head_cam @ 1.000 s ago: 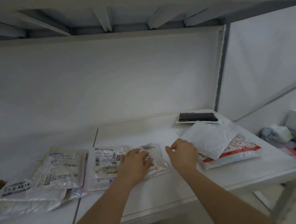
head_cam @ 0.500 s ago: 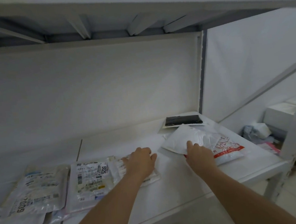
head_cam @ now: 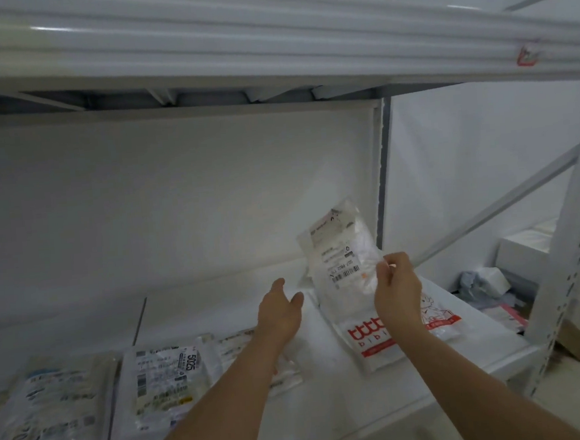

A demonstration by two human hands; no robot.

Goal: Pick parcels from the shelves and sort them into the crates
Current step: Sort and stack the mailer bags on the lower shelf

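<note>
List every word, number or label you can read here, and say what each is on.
"5025": label of the clear parcel lying on the shelf.
"600", partly cut off: bag at far left.
"bib", red, partly hidden by the arm: red-printed white bag.
Barcode label on the parcel pinched by the right hand: too blurred.
Red sticker on the upper beam: unreadable.
</note>
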